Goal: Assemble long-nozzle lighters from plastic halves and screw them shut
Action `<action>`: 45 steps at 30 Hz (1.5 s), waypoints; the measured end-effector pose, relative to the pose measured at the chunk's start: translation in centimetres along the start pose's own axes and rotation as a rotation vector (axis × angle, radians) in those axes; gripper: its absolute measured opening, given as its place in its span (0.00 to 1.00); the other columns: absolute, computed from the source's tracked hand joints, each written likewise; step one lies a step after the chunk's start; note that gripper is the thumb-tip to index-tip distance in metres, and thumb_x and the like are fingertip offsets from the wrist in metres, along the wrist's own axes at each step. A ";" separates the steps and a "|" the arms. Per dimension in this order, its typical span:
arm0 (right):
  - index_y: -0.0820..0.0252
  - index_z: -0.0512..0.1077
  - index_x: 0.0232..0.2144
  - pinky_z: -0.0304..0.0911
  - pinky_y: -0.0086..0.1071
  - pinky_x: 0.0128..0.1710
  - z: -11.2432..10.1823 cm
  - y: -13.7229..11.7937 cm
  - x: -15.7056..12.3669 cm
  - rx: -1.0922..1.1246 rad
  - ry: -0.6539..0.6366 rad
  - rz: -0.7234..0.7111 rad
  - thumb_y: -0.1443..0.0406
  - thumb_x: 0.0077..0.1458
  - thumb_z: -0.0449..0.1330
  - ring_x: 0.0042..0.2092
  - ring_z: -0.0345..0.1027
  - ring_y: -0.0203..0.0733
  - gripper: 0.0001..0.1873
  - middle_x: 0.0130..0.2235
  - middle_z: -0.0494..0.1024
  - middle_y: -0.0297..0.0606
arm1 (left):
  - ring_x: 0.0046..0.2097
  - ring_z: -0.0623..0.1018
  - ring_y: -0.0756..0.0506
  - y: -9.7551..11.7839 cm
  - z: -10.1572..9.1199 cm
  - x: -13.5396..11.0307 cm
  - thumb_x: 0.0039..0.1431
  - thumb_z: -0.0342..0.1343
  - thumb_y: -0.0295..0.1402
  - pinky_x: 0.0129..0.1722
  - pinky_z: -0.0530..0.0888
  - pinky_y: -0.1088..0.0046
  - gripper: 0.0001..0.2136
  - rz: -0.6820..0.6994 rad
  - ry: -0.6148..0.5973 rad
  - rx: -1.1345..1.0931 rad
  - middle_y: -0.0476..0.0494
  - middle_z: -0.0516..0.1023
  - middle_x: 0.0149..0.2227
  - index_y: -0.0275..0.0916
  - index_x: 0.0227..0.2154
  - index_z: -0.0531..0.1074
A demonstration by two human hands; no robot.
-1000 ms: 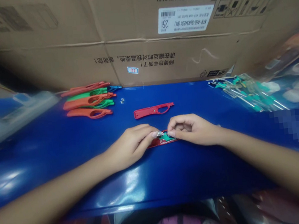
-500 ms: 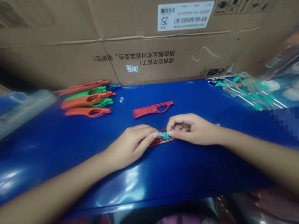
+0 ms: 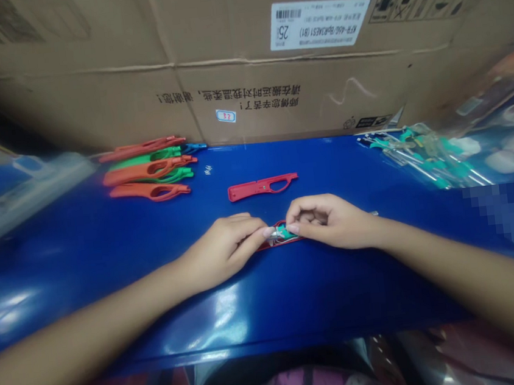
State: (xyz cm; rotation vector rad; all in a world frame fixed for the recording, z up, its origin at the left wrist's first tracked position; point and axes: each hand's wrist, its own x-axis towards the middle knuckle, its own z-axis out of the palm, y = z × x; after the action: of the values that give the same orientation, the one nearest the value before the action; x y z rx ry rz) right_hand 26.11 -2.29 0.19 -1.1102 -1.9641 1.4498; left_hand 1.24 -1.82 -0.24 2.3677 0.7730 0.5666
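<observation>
My left hand (image 3: 226, 248) and my right hand (image 3: 327, 222) meet at the middle of the blue table (image 3: 107, 257). Both are closed in a pinch over a red plastic handle shell (image 3: 271, 243) that lies flat under them. Between the fingertips sits a small green piece with a metal part (image 3: 280, 233). Most of the shell is hidden by my fingers. A second red handle shell (image 3: 261, 187) lies free just beyond my hands.
A stack of orange and green handle shells (image 3: 149, 170) lies at the back left. A pile of metal blades with green parts (image 3: 428, 156) sits at the back right. A large cardboard box (image 3: 234, 60) walls off the far edge. Clear plastic bags (image 3: 18, 193) lie left.
Hardly anything moved. My fingertips have closed a little tighter over the green piece on the red shell.
</observation>
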 end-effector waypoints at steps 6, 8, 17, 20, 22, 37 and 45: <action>0.61 0.71 0.33 0.50 0.27 0.25 0.0 0.0 -0.1 0.012 0.001 0.001 0.56 0.60 0.62 0.25 0.53 0.31 0.13 0.25 0.65 0.28 | 0.36 0.77 0.50 -0.3 0.2 -0.2 0.73 0.50 0.35 0.38 0.71 0.76 0.12 -0.009 0.065 -0.030 0.47 0.80 0.34 0.38 0.39 0.77; 0.61 0.71 0.34 0.51 0.27 0.26 0.0 0.1 -0.1 0.023 0.004 -0.002 0.56 0.60 0.62 0.26 0.55 0.31 0.13 0.26 0.67 0.29 | 0.35 0.78 0.50 -0.3 0.2 -0.2 0.71 0.53 0.36 0.37 0.71 0.78 0.11 -0.013 0.109 -0.060 0.47 0.82 0.35 0.39 0.40 0.79; 0.60 0.71 0.34 0.53 0.27 0.27 -0.2 0.3 -0.1 0.061 0.020 -0.012 0.56 0.59 0.63 0.27 0.57 0.31 0.13 0.27 0.68 0.30 | 0.33 0.80 0.50 0.1 0.0 -0.1 0.68 0.57 0.36 0.34 0.74 0.78 0.09 -0.038 0.173 -0.078 0.46 0.84 0.36 0.38 0.40 0.80; 0.60 0.71 0.34 0.53 0.27 0.27 -0.2 0.2 -0.1 0.071 0.021 -0.006 0.56 0.59 0.64 0.27 0.58 0.31 0.13 0.27 0.69 0.30 | 0.32 0.79 0.51 0.0 0.0 -0.1 0.68 0.57 0.36 0.33 0.72 0.78 0.09 -0.032 0.182 -0.069 0.46 0.83 0.36 0.38 0.41 0.80; 0.61 0.71 0.34 0.53 0.27 0.27 -0.2 0.2 -0.1 0.071 0.020 -0.006 0.57 0.59 0.64 0.27 0.58 0.31 0.13 0.27 0.69 0.30 | 0.31 0.78 0.51 0.0 0.0 -0.1 0.68 0.57 0.36 0.32 0.72 0.78 0.09 -0.024 0.192 -0.068 0.46 0.83 0.35 0.38 0.40 0.80; 0.62 0.71 0.33 0.52 0.27 0.27 -0.1 0.1 0.0 0.061 0.024 -0.014 0.59 0.59 0.62 0.27 0.57 0.31 0.11 0.27 0.68 0.30 | 0.31 0.78 0.52 -0.2 0.0 -0.1 0.67 0.58 0.33 0.34 0.73 0.80 0.07 0.005 0.196 -0.065 0.48 0.83 0.34 0.37 0.40 0.80; 0.62 0.71 0.33 0.51 0.27 0.25 0.0 0.3 0.0 0.042 0.035 -0.035 0.60 0.60 0.62 0.26 0.55 0.31 0.10 0.26 0.67 0.30 | 0.30 0.78 0.54 -0.3 0.3 -0.2 0.67 0.59 0.32 0.34 0.73 0.82 0.06 0.014 0.185 -0.072 0.50 0.83 0.33 0.38 0.41 0.80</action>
State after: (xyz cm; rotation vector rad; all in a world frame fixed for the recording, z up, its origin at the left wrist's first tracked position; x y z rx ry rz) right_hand 26.26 -2.24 -0.09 -1.0710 -1.9109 1.4377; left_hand 1.16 -1.86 -0.64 2.2790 0.8025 0.8146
